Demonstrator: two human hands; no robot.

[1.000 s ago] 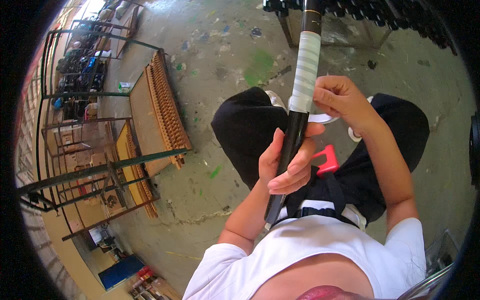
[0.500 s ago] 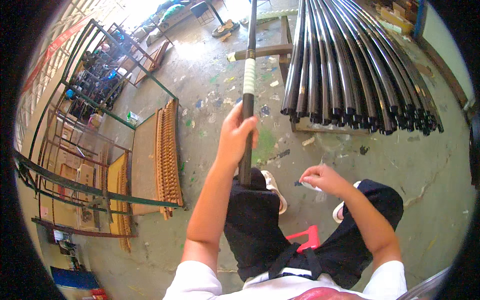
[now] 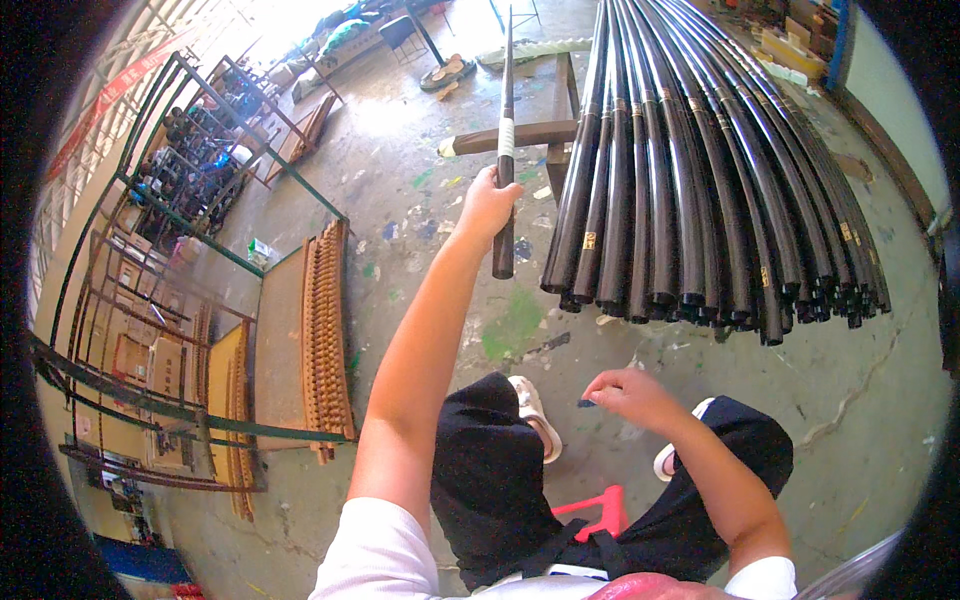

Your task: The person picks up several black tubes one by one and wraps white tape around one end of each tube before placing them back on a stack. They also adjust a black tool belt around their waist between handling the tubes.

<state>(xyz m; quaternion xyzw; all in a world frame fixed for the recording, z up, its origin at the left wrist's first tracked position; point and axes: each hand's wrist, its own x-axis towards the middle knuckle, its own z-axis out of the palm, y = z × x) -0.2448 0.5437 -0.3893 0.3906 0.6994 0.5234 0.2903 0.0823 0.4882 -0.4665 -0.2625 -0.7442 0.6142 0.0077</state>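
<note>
I see the left hand [image 3: 489, 205] closed around a dark pole [image 3: 503, 250], beside the pole stack [image 3: 700, 240]; its pale wrap [image 3: 506, 138] is already on. The right hand [image 3: 637, 398] is half-curled; whether it holds something, and what remains, I cannot tell.

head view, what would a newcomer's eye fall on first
A wide fan of black poles, upper right, would likely win. Just left of it, the left hand grips a single dark pole with a white band. Low in the middle, something bright red, perhaps a stool, stands out.
</note>
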